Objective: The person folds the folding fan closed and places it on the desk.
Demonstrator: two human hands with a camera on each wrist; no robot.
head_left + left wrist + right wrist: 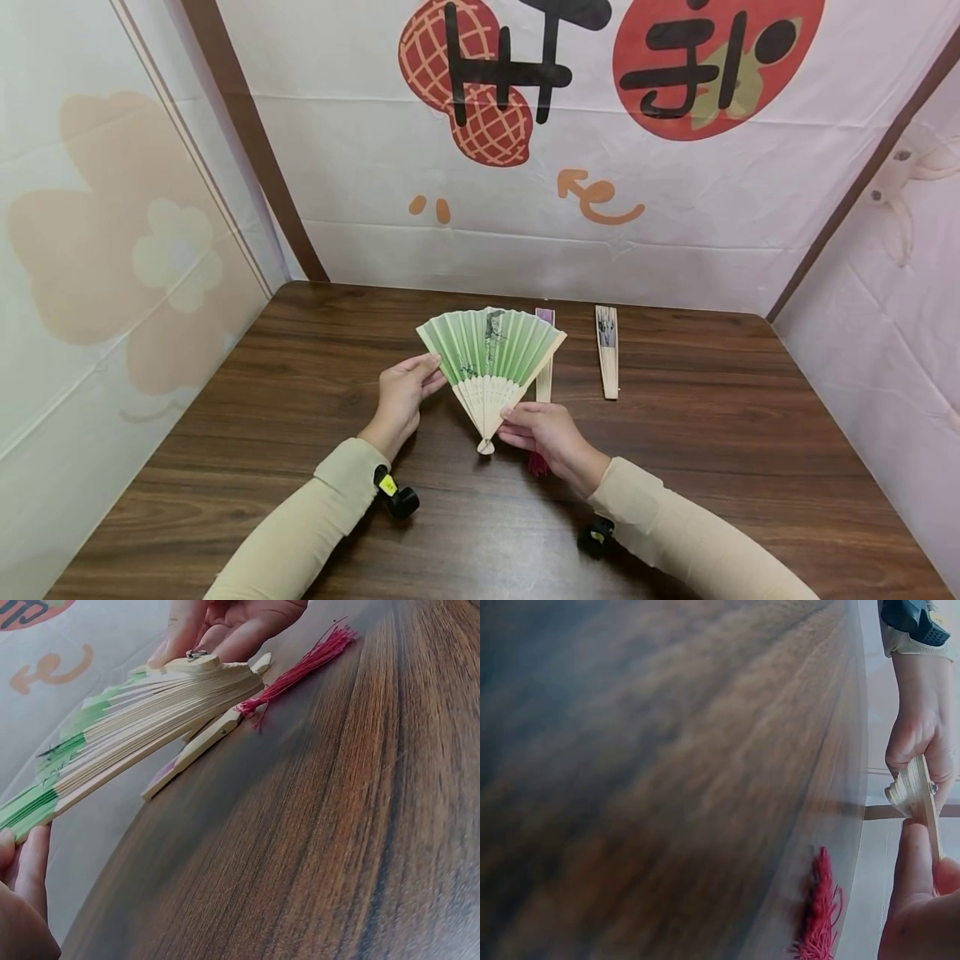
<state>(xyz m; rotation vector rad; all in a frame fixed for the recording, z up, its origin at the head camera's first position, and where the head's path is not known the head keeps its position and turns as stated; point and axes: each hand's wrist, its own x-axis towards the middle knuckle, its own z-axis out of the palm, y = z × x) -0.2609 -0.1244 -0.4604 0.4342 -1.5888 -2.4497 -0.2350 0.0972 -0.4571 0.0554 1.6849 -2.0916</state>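
Observation:
Spread wide, a green folding fan (465, 350) with pale ribs and a dark printed picture is held up over the table, its pivot end toward me. My left hand (401, 396) pinches the left edge of the fan between thumb and fingers. Lower on the opposite side, my right hand (551, 437) pinches the outer rib near the pivot. Behind the green fan lies a folded purple fan (544, 385), partly hidden by it and by my right hand. Its red tassel (311, 667) rests on the wood in the left wrist view.
A folded fan with a dark grey pattern (607, 354) lies to the right of the purple one. The brown wooden table (697, 450) runs back to a printed white cloth wall (360, 167). Cloth walls also stand at both sides.

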